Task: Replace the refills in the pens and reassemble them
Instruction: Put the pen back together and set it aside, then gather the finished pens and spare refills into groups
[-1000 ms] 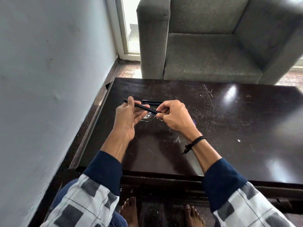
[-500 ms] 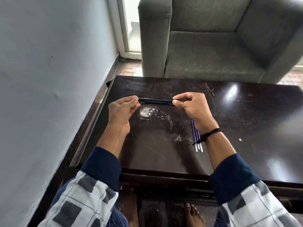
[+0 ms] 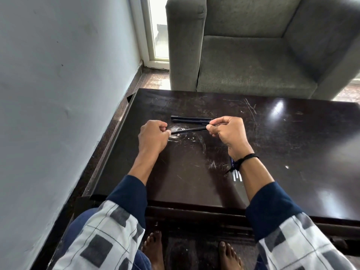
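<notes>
Holding a slim black pen by both ends, just above the dark wooden table. Pinching its left end inside the curled fingers of the left hand, knuckles up, fingers closed tight around the tip. Clamping its right end between thumb and bent fingers of the right hand, likewise closed on the barrel. Runs almost level between the two fists, left end a little lower, over a whitish scuffed patch on the tabletop. Looks thin, straight and uniformly dark; too small to read any print or brand on the barrel. Just behind, lying flat on the table: two more black pens, side by side and parallel, right ends close to the right hand's knuckles. Under the right wrist, partly hidden: a small bunch of blue refills with pale tips pointing toward the near edge. Round that wrist, a black cord band. Beyond the table, a grey armchair; to the left, a pale wall. Below the near edge, bare feet on the floor, and navy cuffs under checked sleeves.
</notes>
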